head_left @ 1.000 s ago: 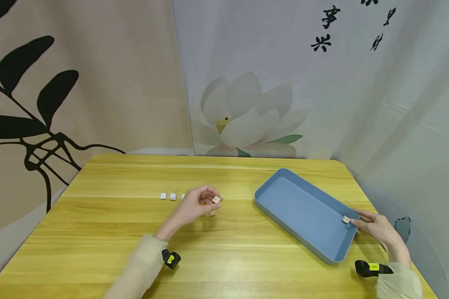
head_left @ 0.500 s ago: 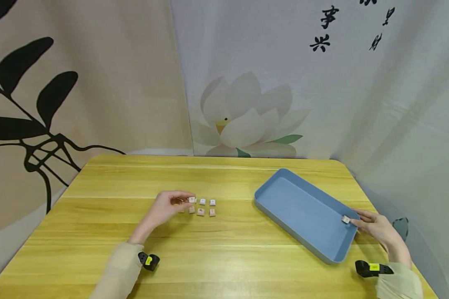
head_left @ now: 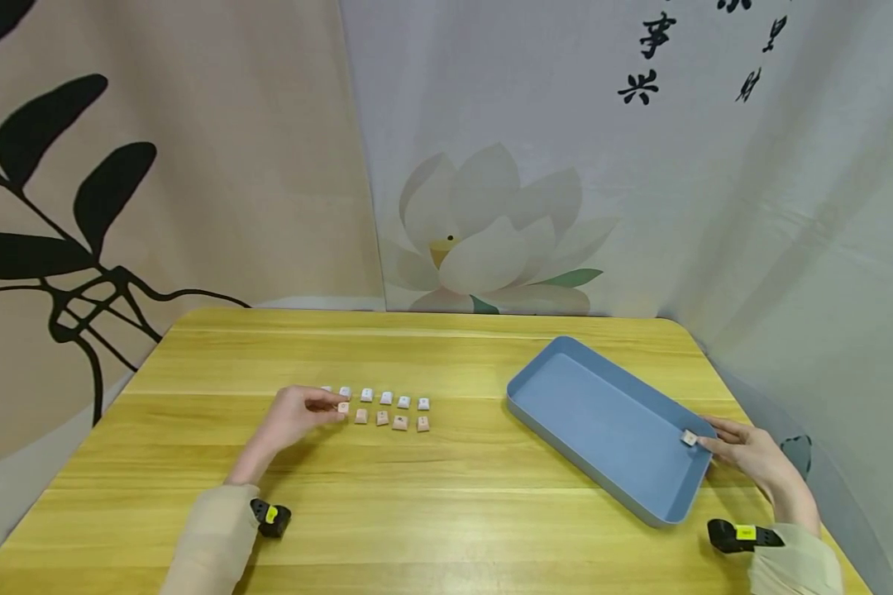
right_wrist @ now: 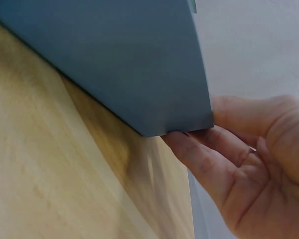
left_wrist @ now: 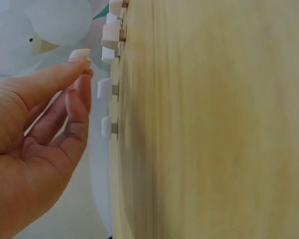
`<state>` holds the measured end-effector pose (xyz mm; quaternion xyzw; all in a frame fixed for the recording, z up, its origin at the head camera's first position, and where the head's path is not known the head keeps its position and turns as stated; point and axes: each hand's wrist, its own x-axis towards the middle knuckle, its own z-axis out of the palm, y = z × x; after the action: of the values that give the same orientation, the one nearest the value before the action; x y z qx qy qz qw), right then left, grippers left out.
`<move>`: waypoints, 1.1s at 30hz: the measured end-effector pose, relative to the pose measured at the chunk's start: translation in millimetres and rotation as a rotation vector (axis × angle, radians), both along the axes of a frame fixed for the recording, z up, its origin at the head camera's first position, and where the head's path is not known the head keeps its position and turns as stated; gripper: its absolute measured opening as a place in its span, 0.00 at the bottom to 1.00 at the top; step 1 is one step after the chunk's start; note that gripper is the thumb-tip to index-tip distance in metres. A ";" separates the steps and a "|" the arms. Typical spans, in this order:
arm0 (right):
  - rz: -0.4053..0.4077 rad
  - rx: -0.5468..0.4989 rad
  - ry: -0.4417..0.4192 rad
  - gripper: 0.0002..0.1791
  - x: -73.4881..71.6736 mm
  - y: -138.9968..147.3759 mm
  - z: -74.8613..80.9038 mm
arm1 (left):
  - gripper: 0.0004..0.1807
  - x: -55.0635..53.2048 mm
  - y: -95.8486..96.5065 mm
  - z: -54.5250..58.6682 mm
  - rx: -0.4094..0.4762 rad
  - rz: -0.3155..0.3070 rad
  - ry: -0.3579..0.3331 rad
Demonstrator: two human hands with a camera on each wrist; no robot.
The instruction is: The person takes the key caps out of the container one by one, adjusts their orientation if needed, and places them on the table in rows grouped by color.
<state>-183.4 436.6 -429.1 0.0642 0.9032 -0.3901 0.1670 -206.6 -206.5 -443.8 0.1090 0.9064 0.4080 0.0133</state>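
My left hand (head_left: 296, 417) pinches a small pale keycap (left_wrist: 80, 54) between thumb and fingertips. It is over the left end of the near row of pinkish keycaps (head_left: 382, 418). Behind that row runs a second one, of white keycaps (head_left: 367, 395); its left end is partly hidden by the hand. At the right, my right hand (head_left: 752, 454) grips the corner wall of a blue tray (head_left: 610, 471), thumb over the rim and fingers under the outer edge in the right wrist view. Inside the tray, close to that thumb, lies one keycap (head_left: 688, 438).
Everything stands on a yellow wood-grain table (head_left: 446, 529). A printed curtain (head_left: 484, 165) hangs behind its far edge. Bare tabletop lies between the keycap rows and the tray.
The left hand has moved left along the rows with its keycap, uncovering keycaps at the right of both rows. The right hand and the tray have stayed still.
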 end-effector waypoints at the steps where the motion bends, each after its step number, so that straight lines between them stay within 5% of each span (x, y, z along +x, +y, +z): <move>1: 0.000 -0.001 -0.001 0.40 -0.1 0.0 -0.1 | 0.14 -0.8 -0.8 -0.3 -0.005 0.003 -0.010; 9: -0.003 -0.002 -0.001 0.40 0.2 -0.5 -0.5 | 0.12 -6.6 -2.7 -3.4 -0.003 0.041 -0.127; 22: 0.004 0.003 0.005 0.40 0.7 -0.4 -0.7 | 0.12 -6.9 0.9 -1.1 -0.032 0.079 -0.175; 28: 0.008 0.012 0.001 0.40 0.8 -1.1 0.3 | 0.16 -4.0 2.6 3.6 -0.079 0.073 -0.145; 33: 0.004 0.012 -0.007 0.39 0.1 -1.7 1.0 | 0.18 -3.7 22.9 20.3 -0.164 0.062 -0.052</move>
<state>-183.3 434.9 -428.0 0.0646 0.9050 -0.3842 0.1707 -210.3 -183.6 -423.5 0.0685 0.9390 0.3354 0.0332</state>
